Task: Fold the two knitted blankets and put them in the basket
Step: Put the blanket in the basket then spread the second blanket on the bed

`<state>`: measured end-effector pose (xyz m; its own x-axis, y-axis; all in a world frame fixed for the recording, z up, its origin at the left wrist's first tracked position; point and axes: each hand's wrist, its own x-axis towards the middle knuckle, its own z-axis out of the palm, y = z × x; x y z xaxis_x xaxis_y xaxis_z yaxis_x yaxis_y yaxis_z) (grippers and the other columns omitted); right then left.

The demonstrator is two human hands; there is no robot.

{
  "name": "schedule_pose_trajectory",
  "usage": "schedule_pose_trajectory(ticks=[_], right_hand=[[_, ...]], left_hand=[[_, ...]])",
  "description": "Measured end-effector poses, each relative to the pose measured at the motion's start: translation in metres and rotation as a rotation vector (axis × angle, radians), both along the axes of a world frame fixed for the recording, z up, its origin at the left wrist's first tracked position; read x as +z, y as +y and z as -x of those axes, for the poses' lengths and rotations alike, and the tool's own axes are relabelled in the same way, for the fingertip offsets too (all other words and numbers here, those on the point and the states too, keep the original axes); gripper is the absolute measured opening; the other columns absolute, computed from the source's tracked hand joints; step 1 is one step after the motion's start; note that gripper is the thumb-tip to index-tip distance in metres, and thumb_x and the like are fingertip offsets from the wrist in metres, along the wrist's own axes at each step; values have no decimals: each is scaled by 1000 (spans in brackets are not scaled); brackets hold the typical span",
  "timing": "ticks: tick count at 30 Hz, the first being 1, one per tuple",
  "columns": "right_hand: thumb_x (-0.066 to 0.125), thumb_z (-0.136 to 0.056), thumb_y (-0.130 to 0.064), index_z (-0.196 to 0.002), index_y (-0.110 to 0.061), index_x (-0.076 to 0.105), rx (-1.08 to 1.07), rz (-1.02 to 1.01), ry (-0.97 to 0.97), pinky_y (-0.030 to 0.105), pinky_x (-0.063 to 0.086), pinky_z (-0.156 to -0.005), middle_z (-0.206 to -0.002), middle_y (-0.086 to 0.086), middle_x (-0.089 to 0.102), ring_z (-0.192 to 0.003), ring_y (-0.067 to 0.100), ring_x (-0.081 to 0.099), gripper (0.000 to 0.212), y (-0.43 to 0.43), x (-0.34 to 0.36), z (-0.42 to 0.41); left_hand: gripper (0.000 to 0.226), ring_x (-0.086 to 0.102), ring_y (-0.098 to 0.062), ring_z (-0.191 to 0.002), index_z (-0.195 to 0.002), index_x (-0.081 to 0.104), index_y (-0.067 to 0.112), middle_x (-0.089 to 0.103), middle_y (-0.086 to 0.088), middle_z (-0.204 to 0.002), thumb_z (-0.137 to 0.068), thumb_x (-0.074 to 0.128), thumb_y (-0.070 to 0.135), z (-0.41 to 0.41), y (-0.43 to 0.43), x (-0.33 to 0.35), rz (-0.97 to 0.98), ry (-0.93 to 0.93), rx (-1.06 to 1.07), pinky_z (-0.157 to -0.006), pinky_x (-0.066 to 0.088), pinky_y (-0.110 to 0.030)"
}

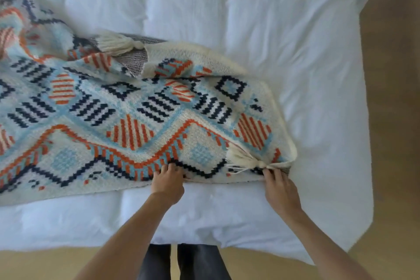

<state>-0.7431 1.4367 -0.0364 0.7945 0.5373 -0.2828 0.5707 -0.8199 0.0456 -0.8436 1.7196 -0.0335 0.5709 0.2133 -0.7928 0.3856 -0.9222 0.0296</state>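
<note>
Knitted blanket [141, 107], folding seemingly barely begun: my left hand [167, 183] pinches its near hem, my right hand [280, 191] pinches the tasselled corner [244, 161]. Soft, fuzzy yarn in orange, navy and pale blue lies loosely doubled across the white quilted duvet [295, 52], far edge rumpled. No basket or second blanket in view.

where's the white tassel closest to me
Head view: the tassel lies on the near right corner of the blanket, just left of the right hand.
</note>
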Motion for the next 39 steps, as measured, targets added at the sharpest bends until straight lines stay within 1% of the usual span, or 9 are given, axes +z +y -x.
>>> schedule_pose_trajectory(ticks=[3,7,13,16,19,23,27,32,39], right_hand=[[69,-66,3,-111,-2,64,-22,58,5,44,54,-71,-94,21,61,-84,39,61,46,-2,1,7],[53,-83,0,-124,-5,54,1,166,-95,48,44,-92,-121,25,54,-107,41,54,41,7,3,-11],[67,-72,3,-108,-1,65,-245,244,-100,33,53,-47,-77,23,62,-57,32,62,36,16,14,-14],[59,-83,-2,-140,-3,36,-418,144,169,35,49,-49,-87,25,60,-63,36,63,61,2,13,9],[50,-89,-15,-149,-7,12,-612,127,276,32,40,-50,-96,18,58,-73,34,63,71,-22,7,34],[61,-79,-13,-125,-3,48,-453,192,77,39,49,-64,-100,19,56,-86,35,55,49,-29,4,40],[65,-73,2,-119,-4,57,-209,12,-37,43,49,-77,-104,20,59,-94,37,58,46,-21,-2,23],[71,-64,11,-105,-1,66,-159,-136,-43,40,53,-60,-82,19,62,-70,35,61,43,-21,-5,18],[76,-50,12,-76,1,67,-207,34,28,37,53,-49,-66,17,58,-56,34,60,30,-77,2,76]], left_hand=[[36,39,-28,-120,-126,41,14,40,-10,-129,-90,39,13,2,-5,-4,3,-77,-28,-98,38,-38],[41,39,-27,-117,-129,35,14,37,-10,-128,-90,47,19,-5,-17,-11,26,-213,-91,-85,44,-37],[41,44,-26,-111,-128,35,15,40,-9,-124,-90,47,6,-12,-31,-17,22,-254,-231,-73,49,-33],[36,45,-25,-112,-124,39,15,42,-8,-123,-90,43,5,-9,-35,-16,47,-191,-241,-69,50,-32],[37,44,-25,-114,-126,39,15,41,-7,-125,-90,42,7,0,-38,-18,48,-164,-268,-65,45,-30],[41,45,-25,-110,-130,36,15,42,-8,-123,-90,45,13,3,-45,-22,33,-252,-284,-75,46,-31],[40,45,-26,-102,-128,38,14,43,-9,-119,-90,49,16,-3,-59,-23,-1,-355,-357,-76,45,-35],[47,44,-26,-102,-133,33,19,40,-8,-120,-90,47,5,-10,-59,-28,64,-361,-375,-69,49,-34],[53,38,-27,-121,-139,31,21,34,-6,-137,-91,43,1,18,-104,-22,161,-184,-405,-63,40,-30]])
